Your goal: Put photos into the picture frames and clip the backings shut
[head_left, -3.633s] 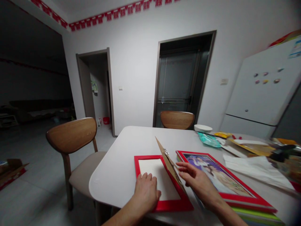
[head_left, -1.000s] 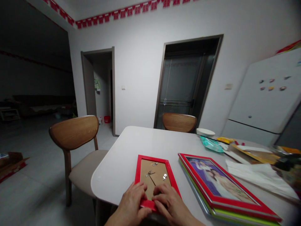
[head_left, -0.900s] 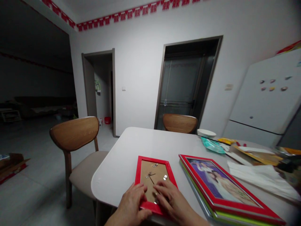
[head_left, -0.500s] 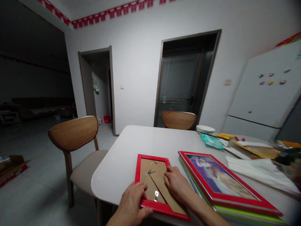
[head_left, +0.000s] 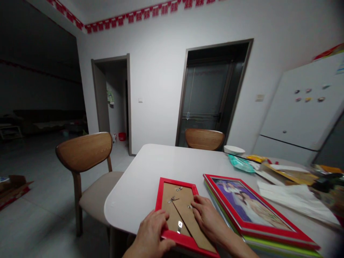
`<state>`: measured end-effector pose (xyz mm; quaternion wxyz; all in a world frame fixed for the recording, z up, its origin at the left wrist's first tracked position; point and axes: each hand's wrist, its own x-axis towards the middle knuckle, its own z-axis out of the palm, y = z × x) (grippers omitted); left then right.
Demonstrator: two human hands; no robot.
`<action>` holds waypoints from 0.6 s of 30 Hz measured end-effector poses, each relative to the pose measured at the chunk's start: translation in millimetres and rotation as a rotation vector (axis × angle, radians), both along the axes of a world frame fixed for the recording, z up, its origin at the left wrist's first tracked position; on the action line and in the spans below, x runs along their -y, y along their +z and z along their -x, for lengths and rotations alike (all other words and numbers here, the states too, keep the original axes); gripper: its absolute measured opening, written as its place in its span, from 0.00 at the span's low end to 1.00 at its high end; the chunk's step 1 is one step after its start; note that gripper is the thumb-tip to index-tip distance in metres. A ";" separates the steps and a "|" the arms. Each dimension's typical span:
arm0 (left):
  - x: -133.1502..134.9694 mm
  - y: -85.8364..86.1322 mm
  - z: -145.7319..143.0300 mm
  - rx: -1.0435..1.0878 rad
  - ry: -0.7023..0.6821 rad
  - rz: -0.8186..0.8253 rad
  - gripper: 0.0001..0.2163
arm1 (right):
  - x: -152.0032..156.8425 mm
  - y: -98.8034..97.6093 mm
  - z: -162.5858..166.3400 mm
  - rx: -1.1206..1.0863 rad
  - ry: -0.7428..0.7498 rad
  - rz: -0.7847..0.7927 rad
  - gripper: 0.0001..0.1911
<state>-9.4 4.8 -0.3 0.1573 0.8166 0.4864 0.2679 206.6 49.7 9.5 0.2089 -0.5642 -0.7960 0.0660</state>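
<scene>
A red picture frame (head_left: 175,182) lies back side up at the near edge of the white table, its brown backing board (head_left: 185,195) and several small metal clips showing. My left hand (head_left: 153,231) grips the frame's near left corner, thumb on the near edge and fingers over the left side. On the right side, my right hand (head_left: 206,216) rests with bent fingertips at the frame's edge, close to a metal clip (head_left: 190,206). Right of it, a stack of frames has a red-edged framed photo (head_left: 249,206) on top.
Behind the stack lie white paper (head_left: 292,199), a teal packet (head_left: 240,163) and a white bowl (head_left: 234,150). Wooden chairs stand at the table's left side (head_left: 86,152) and far side (head_left: 204,139). A fridge (head_left: 301,111) stands at the right.
The frame and both hands appear slightly further right and lower, partly with a small shift of the view. Both hands keep their places on the frame.
</scene>
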 end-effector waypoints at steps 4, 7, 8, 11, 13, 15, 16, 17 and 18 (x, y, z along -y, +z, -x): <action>2.2 3.3 -0.4 -0.016 0.004 0.019 0.26 | 2.3 1.9 2.4 -0.014 -0.040 -0.007 0.15; 2.8 3.4 -0.7 -0.001 0.012 0.024 0.25 | 3.9 2.4 2.7 -0.007 -0.048 -0.013 0.15; 2.7 2.6 -0.7 0.005 0.013 0.021 0.25 | 3.9 2.2 2.1 -0.002 -0.046 -0.014 0.16; 1.2 -1.4 -0.2 0.000 0.015 0.004 0.26 | 2.2 2.5 0.0 0.029 -0.046 -0.036 0.16; 0.3 -3.4 0.4 -0.017 0.000 -0.004 0.26 | 0.0 4.9 1.4 0.057 -0.080 -0.063 0.15; 0.5 -3.5 0.3 -0.025 -0.020 -0.012 0.26 | -2.6 8.8 7.9 0.055 -0.081 -0.083 0.17; 1.1 -2.9 -0.2 -0.023 -0.027 -0.015 0.25 | -4.1 10.8 13.1 0.043 -0.051 -0.086 0.17; 2.0 -2.1 -1.2 -0.016 -0.029 -0.019 0.23 | -5.8 12.5 19.4 0.029 -0.013 -0.084 0.16; 3.0 -1.4 -2.5 -0.008 -0.032 -0.022 0.22 | -7.9 13.5 26.4 0.018 0.022 -0.080 0.15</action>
